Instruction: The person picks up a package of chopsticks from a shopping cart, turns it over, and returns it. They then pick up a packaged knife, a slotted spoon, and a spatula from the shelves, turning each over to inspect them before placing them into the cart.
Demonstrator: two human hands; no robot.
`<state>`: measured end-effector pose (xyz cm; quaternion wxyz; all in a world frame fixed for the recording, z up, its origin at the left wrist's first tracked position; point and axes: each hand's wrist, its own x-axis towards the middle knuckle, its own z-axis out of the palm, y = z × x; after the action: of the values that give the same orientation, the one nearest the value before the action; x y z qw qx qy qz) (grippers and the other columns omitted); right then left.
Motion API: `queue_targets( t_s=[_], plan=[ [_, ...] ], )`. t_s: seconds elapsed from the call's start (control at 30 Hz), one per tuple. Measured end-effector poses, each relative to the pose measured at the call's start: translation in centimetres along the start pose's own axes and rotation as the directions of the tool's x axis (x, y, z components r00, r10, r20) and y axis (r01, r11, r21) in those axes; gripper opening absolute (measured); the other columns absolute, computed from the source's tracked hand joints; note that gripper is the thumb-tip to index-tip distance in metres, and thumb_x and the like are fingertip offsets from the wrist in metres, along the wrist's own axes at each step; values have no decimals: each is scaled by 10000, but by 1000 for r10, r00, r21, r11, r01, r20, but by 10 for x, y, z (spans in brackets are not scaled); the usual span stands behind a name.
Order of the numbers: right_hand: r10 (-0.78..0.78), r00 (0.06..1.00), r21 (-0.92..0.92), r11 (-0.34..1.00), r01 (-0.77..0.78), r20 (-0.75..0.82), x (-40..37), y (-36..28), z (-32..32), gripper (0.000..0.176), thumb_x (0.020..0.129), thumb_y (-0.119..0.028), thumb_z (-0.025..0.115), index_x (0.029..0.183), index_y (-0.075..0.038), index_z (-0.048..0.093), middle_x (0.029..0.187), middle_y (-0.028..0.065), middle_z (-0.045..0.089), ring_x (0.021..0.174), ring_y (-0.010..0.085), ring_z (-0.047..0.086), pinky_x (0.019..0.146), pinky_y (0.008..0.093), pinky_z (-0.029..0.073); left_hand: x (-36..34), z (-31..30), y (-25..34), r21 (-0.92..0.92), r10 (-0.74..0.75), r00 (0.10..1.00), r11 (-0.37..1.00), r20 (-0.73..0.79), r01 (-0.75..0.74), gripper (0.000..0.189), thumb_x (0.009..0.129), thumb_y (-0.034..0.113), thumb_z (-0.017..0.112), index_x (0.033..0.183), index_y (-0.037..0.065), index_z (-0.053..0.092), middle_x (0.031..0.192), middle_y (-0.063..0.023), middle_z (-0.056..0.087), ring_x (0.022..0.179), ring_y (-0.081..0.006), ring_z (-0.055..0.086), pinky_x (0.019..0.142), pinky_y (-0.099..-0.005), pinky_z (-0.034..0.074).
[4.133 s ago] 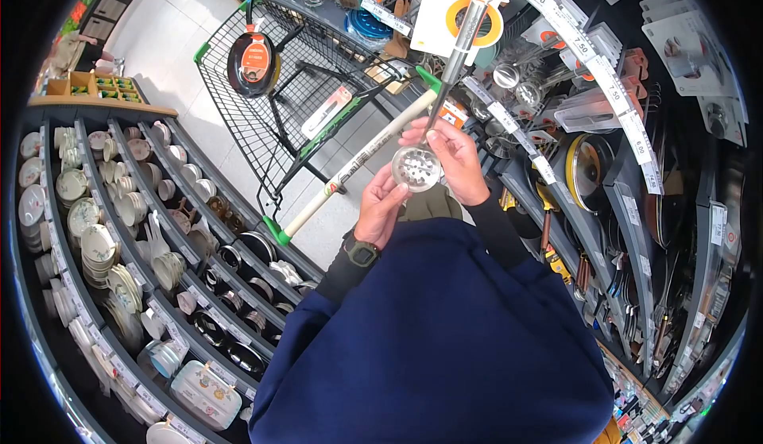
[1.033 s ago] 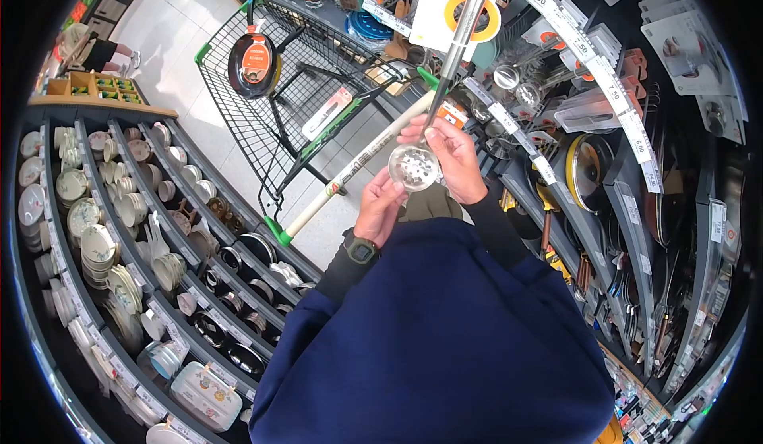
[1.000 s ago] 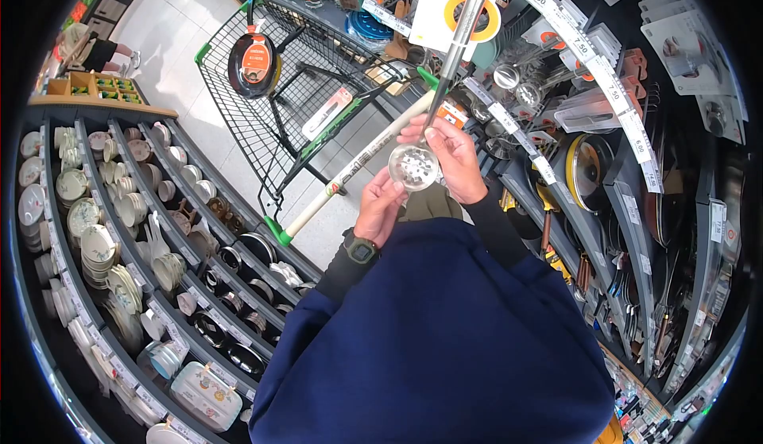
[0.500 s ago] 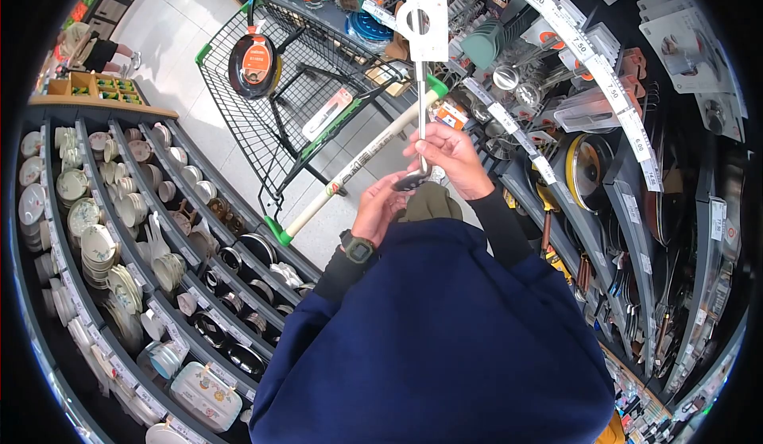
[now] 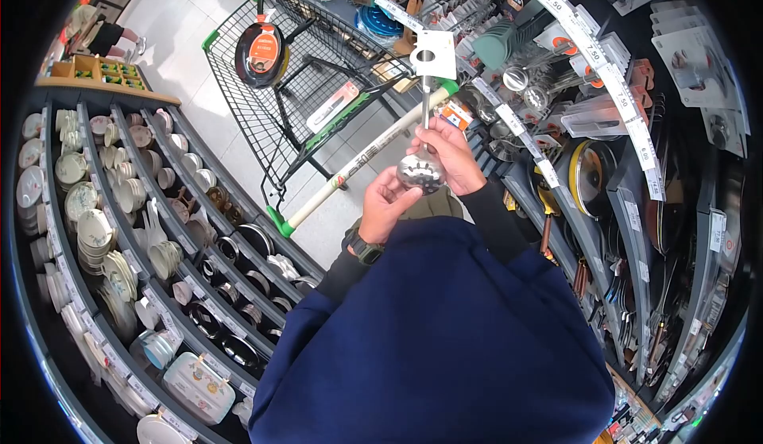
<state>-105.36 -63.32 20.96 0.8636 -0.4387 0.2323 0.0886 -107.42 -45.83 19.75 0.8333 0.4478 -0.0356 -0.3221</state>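
1. Tipping the holed spoon [image 5: 420, 175] round since half a second ago, bringing its bowl from nearly edge-on to an open slant and lowering the white card [image 5: 442, 56] in view

2. Pinching the bowl's edge with the left hand [image 5: 384, 206], laying the thumb along the near rim and curling fingers at the far left side, probably for steadying the tilt

3. Gripping the thin stem just above the bowl with the right hand [image 5: 450, 156], closing thumb and fingers around it, perhaps for steering the angle from close by

4. Holding the spoon in front of the dark blue jumper [image 5: 429, 309], between both hands, likely for looking closely at the slots; pointing the stem and card away, well apart from the fingers

5. Wearing a watch [image 5: 367, 249] on the left wrist, clear of the spoon

6. Facing the cart [image 5: 362, 166] across its long bar, probably for easy loading; seeing a labelled pan [image 5: 262, 51] toward the far end and a flat packet [image 5: 330, 106] nearer the bar

7. Standing between dish shelves [image 5: 133, 261] on the left and metal utensils [image 5: 536, 94] beside a price strip [image 5: 592, 49] on the right, likely displaying such tools by their cards for hanging
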Motion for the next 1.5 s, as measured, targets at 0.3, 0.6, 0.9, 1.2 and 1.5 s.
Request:
queue_targets(
  t_s=[0.3,0.6,0.9,1.2,1.5],
  plan=[
    [24,998,-8,1000,-23,60,9,5,24,88,961,-118,574,979,-35,553,874,54,636,817,142,662,745,254,527,4,-21,4,31,52,993,998,-106,-49,129,964,122,607,983,-5,608,885,-53,682,769,-82,637,728,-231,521],
    [119,990,-61,991,-115,74,32,13,25,102,953,-156,596,954,-63,556,871,41,633,803,95,622,717,236,501,2,-38,10,89,6,978,996,-211,13,302,1029,281,503,935,26,634,784,33,601,668,-37,501,623,-202,405],
    [222,965,-153,968,-201,138,88,17,35,134,940,-202,628,901,-91,562,800,3,627,738,43,579,642,195,452,30,-49,26,76,80,945,995,-318,-59,199,986,193,576,1022,2,619,935,-31,677,815,-71,631,752,-237,515],
    [379,897,-185,921,-342,226,161,28,48,160,966,-265,600,898,-121,583,737,-53,571,652,27,540,574,184,409,74,-72,60,180,100,904,983,-416,-26,284,867,41,709,1117,14,576,983,-18,666,843,-56,620,762,-210,507],
    [577,747,-399,802,-444,329,229,46,19,277,973,-282,549,1036,-39,664,834,13,630,753,100,634,631,274,542,126,-78,97,958,378,893,237,-245,163,141,808,126,747,892,31,686,725,-47,602,631,-200,550,612,-300,424]
  ],
)
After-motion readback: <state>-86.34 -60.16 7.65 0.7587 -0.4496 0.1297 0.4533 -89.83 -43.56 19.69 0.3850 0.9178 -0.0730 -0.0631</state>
